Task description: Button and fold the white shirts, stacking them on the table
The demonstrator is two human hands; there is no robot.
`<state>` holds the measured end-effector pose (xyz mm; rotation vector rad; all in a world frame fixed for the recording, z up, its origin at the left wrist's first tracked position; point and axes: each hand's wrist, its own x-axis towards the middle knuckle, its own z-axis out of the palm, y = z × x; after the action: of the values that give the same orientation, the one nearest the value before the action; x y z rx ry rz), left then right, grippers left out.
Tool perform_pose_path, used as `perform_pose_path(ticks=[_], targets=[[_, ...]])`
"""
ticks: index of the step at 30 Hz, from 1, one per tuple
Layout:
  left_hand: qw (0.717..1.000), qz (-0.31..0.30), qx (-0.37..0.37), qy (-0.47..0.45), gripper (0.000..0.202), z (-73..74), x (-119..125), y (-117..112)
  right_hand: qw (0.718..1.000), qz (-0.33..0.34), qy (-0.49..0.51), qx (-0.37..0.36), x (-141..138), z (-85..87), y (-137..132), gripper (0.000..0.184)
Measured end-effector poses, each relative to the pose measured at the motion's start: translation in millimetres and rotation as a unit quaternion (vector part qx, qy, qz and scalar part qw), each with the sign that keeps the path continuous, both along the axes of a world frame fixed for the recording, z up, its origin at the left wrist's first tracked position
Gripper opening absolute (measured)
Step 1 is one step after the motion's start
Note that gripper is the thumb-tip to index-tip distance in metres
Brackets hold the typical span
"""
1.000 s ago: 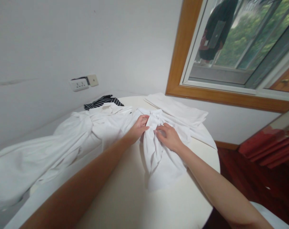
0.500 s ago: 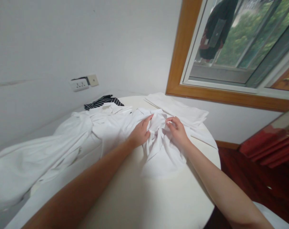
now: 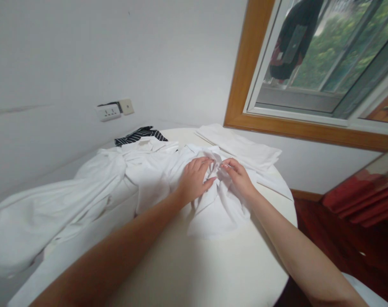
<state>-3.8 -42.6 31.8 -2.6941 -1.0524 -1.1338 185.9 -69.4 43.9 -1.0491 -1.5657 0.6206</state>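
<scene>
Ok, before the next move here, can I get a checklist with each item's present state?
1. Left hand on the white cloth in front: ok.
2. Right hand at that cloth: ok, fingertips at its folds.
3. Firm grip: cannot tell, folds obscure the fingertips.
4. Cloth flat: not ok, bunched between the hands.
5. Striped cloth apart from both hands: ok, back left.

Soft, rather dim light; daylight shows through the window (image 3: 325, 64) beyond the fingers (image 3: 198, 164), to their right. The white cloth (image 3: 213, 219) beneath them looks pale, its folds faint. A blurry shadow darkens the table (image 3: 168, 266) nearer than the fingers. Detail is smeared; wide-angle stretch elongates the forearms (image 3: 283, 230).
</scene>
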Motion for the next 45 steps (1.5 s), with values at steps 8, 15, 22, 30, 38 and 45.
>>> perform_pose_path(ticks=[8, 15, 22, 30, 38, 45], targets=[[0.998, 0.048, -0.031, 0.008, 0.026, -1.2, -5, 7, 0.995, 0.02, -0.092, 0.021, -5, 1.7, -7, 0.045], [0.988, 0.003, -0.012, -0.152, 0.013, 13.6, -10, 14, 0.983, -0.126, -0.136, -0.001, 10, -0.4, 2, 0.029], [0.94, -0.004, -0.145, -0.308, 0.015, 65.3, -13, -4, 0.988, -0.078, -0.116, 0.071, 17, 28.2, -4, 0.024], [0.995, -0.047, -0.051, 0.066, 0.022, 35.8, -21, -53, 0.887, 0.143, -0.438, 0.024, 0, 35.4, -59, 0.025], [0.997, 0.065, 0.014, 0.04, 0.053, -12.2, -56, -84, 0.9, -0.065, -0.432, 0.018, 47, -2.3, -72, 0.063], [0.967, 0.213, -0.087, 0.11, 0.063, -18.5, -57, -74, 0.881, -0.094, -0.462, -0.04, 31, -13.7, -72, 0.027]])
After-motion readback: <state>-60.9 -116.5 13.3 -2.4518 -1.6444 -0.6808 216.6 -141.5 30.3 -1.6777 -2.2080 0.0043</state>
